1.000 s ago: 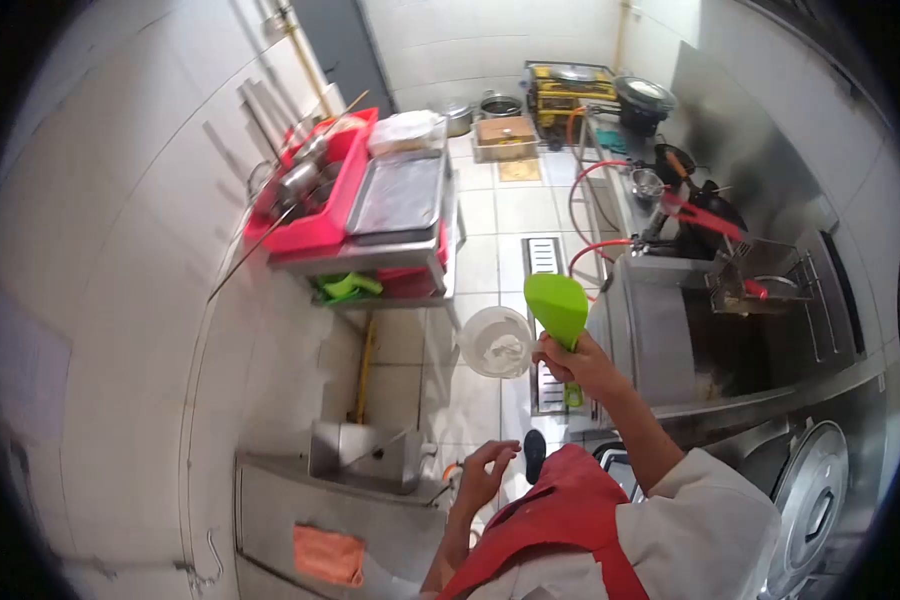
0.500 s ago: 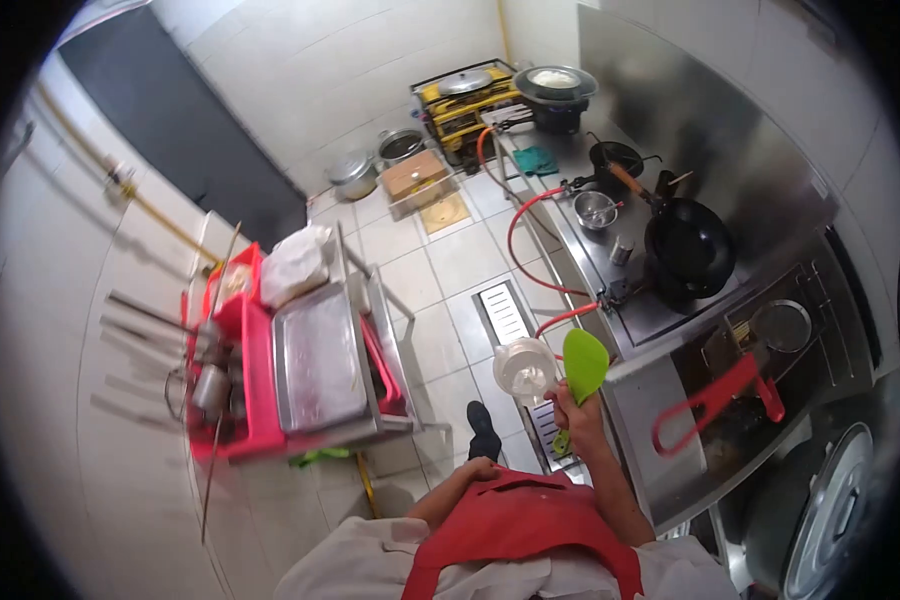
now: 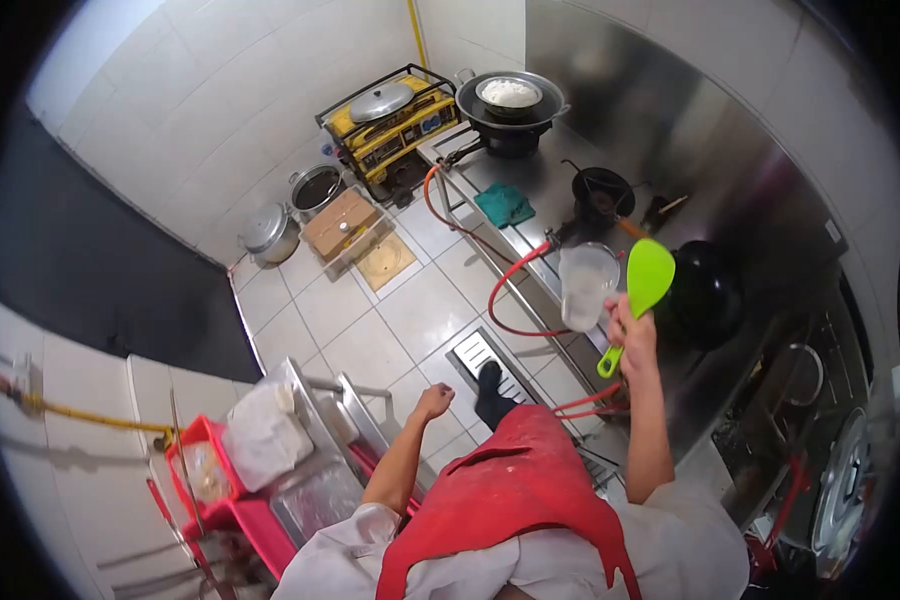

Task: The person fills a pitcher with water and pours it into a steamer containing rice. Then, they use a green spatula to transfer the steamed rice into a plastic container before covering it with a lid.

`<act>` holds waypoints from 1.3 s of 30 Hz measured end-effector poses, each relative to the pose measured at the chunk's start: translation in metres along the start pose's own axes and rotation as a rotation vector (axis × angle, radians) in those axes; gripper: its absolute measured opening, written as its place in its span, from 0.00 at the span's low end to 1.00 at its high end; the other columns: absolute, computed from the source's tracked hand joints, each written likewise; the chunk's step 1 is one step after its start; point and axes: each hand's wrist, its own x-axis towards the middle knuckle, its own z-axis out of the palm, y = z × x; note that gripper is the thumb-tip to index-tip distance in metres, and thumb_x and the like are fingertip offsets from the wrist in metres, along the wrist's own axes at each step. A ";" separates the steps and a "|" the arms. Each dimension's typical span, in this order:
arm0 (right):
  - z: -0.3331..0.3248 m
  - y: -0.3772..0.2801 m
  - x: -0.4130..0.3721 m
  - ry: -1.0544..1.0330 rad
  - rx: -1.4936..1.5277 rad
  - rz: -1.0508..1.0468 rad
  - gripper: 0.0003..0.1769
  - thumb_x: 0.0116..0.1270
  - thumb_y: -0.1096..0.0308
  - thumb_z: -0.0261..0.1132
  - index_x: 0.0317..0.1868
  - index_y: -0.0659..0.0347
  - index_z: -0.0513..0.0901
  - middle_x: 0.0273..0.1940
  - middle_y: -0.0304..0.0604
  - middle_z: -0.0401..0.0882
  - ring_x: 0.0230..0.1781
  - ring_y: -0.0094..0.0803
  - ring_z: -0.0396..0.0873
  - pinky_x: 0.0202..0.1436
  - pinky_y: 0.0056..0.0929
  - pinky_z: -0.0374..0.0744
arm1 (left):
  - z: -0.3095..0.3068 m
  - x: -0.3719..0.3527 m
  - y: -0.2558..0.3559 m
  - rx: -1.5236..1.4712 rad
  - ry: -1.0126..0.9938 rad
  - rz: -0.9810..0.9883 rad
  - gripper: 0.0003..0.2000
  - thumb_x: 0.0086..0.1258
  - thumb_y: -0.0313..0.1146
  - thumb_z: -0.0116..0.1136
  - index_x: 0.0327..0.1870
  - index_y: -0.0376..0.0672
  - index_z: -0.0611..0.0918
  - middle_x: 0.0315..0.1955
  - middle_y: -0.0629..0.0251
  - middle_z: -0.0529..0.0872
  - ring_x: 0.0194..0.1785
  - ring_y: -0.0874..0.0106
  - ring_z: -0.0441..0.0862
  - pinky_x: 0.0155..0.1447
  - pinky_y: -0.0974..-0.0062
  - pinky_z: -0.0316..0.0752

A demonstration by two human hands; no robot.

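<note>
My right hand (image 3: 630,328) is closed around a lime-green spatula (image 3: 650,275), its broad blade up and its holed handle end showing below the fist. The same hand also carries a translucent plastic jug (image 3: 582,285), held in front of the stove table's edge. What is inside the jug is hard to make out. My left hand (image 3: 434,401) hangs over the tiled floor with its fingers loosely curled and nothing visible in them.
A steel stove table (image 3: 540,170) runs along the right, bearing a black wok (image 3: 708,295), a green cloth (image 3: 505,204) and a bowl of white powder (image 3: 510,94). Red gas hoses (image 3: 498,310) loop off its edge. A yellow generator (image 3: 395,135), lidded pot (image 3: 268,233) and cardboard box (image 3: 342,224) stand ahead.
I have moved forward, so the generator and far burner look closer. My right hand has carried the spatula and jug along. My left hand has swung forward from beside my apron.
</note>
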 end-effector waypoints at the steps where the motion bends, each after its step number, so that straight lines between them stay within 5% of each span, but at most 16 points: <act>1: 0.011 -0.001 0.036 -0.013 -0.016 -0.018 0.09 0.73 0.64 0.59 0.38 0.61 0.75 0.32 0.39 0.76 0.12 0.14 0.56 0.15 0.18 0.55 | -0.012 0.020 -0.010 -0.019 -0.012 -0.030 0.21 0.65 0.45 0.54 0.50 0.38 0.83 0.45 0.48 0.86 0.53 0.53 0.82 0.59 0.64 0.75; 5: 0.047 -0.004 0.189 -0.046 -0.050 -0.016 0.11 0.73 0.62 0.59 0.37 0.61 0.76 0.31 0.38 0.76 0.12 0.14 0.56 0.16 0.18 0.55 | -0.035 0.078 -0.097 -0.094 -0.076 -0.233 0.20 0.65 0.45 0.55 0.49 0.38 0.83 0.45 0.48 0.86 0.53 0.56 0.83 0.58 0.68 0.75; 8: 0.083 -0.010 0.291 -0.009 -0.151 -0.028 0.14 0.74 0.61 0.58 0.37 0.64 0.78 0.26 0.33 0.71 0.12 0.15 0.55 0.16 0.20 0.54 | -0.101 0.077 -0.093 0.112 -0.266 -0.428 0.20 0.67 0.44 0.53 0.51 0.39 0.82 0.45 0.52 0.86 0.51 0.58 0.84 0.54 0.61 0.76; 14: 0.116 -0.005 0.462 -0.018 -0.344 0.042 0.16 0.74 0.60 0.58 0.37 0.65 0.80 0.21 0.28 0.64 0.11 0.14 0.54 0.16 0.20 0.53 | -0.213 0.131 -0.067 -0.233 -0.220 -0.626 0.20 0.68 0.44 0.52 0.53 0.41 0.81 0.45 0.56 0.86 0.48 0.60 0.84 0.50 0.57 0.75; 16: 0.124 -0.005 0.504 -0.022 -0.426 0.083 0.16 0.73 0.59 0.58 0.37 0.65 0.79 0.20 0.28 0.63 0.11 0.15 0.54 0.15 0.20 0.54 | -0.225 0.186 -0.106 -0.343 -0.157 -0.688 0.19 0.69 0.43 0.50 0.54 0.42 0.79 0.43 0.61 0.85 0.45 0.61 0.83 0.45 0.53 0.74; 19: 0.141 -0.005 0.552 -0.005 -0.578 0.140 0.17 0.73 0.58 0.58 0.36 0.65 0.78 0.19 0.27 0.62 0.11 0.15 0.54 0.15 0.21 0.54 | -0.273 0.267 -0.113 -0.265 -0.221 -0.580 0.18 0.70 0.44 0.51 0.53 0.41 0.79 0.41 0.61 0.84 0.42 0.62 0.83 0.42 0.55 0.74; 23: 0.171 -0.007 0.588 0.119 -0.825 0.188 0.18 0.73 0.56 0.58 0.34 0.65 0.79 0.19 0.27 0.62 0.11 0.15 0.55 0.15 0.22 0.55 | -0.355 0.373 -0.087 -0.293 -0.152 -0.381 0.18 0.63 0.42 0.56 0.44 0.36 0.84 0.27 0.60 0.84 0.28 0.70 0.78 0.27 0.71 0.73; 26: 0.195 -0.012 0.603 0.230 -1.004 0.238 0.17 0.71 0.57 0.59 0.31 0.64 0.81 0.19 0.30 0.65 0.13 0.19 0.59 0.16 0.25 0.57 | -0.402 0.462 -0.093 -0.180 -0.059 -0.151 0.19 0.66 0.43 0.54 0.43 0.32 0.84 0.25 0.56 0.86 0.29 0.67 0.82 0.35 0.68 0.76; 27: 0.203 -0.013 0.607 0.264 -1.061 0.260 0.17 0.70 0.58 0.60 0.30 0.63 0.82 0.20 0.31 0.66 0.14 0.20 0.61 0.16 0.26 0.58 | -0.420 0.495 -0.092 -0.140 -0.108 -0.232 0.18 0.66 0.42 0.55 0.44 0.34 0.84 0.28 0.54 0.86 0.31 0.67 0.83 0.37 0.67 0.77; 29: 0.204 -0.009 0.616 0.297 -1.096 0.274 0.17 0.69 0.58 0.60 0.29 0.63 0.82 0.20 0.32 0.66 0.14 0.21 0.61 0.16 0.27 0.59 | -0.452 0.545 -0.087 -0.111 -0.048 -0.136 0.17 0.65 0.41 0.55 0.44 0.35 0.84 0.34 0.52 0.88 0.41 0.61 0.86 0.47 0.67 0.77; 34: 0.216 -0.012 0.628 0.315 -1.145 0.325 0.17 0.68 0.57 0.60 0.28 0.62 0.82 0.20 0.32 0.67 0.15 0.21 0.61 0.18 0.27 0.60 | -0.531 0.605 0.031 0.087 0.197 0.175 0.15 0.66 0.39 0.55 0.42 0.36 0.84 0.36 0.47 0.86 0.43 0.54 0.85 0.49 0.63 0.77; 39: 0.227 -0.012 0.634 0.335 -1.149 0.359 0.17 0.68 0.57 0.61 0.28 0.63 0.81 0.19 0.30 0.65 0.14 0.20 0.59 0.17 0.26 0.59 | -0.555 0.623 0.253 -0.092 0.368 0.583 0.11 0.65 0.35 0.60 0.39 0.36 0.83 0.32 0.50 0.86 0.37 0.54 0.84 0.41 0.61 0.76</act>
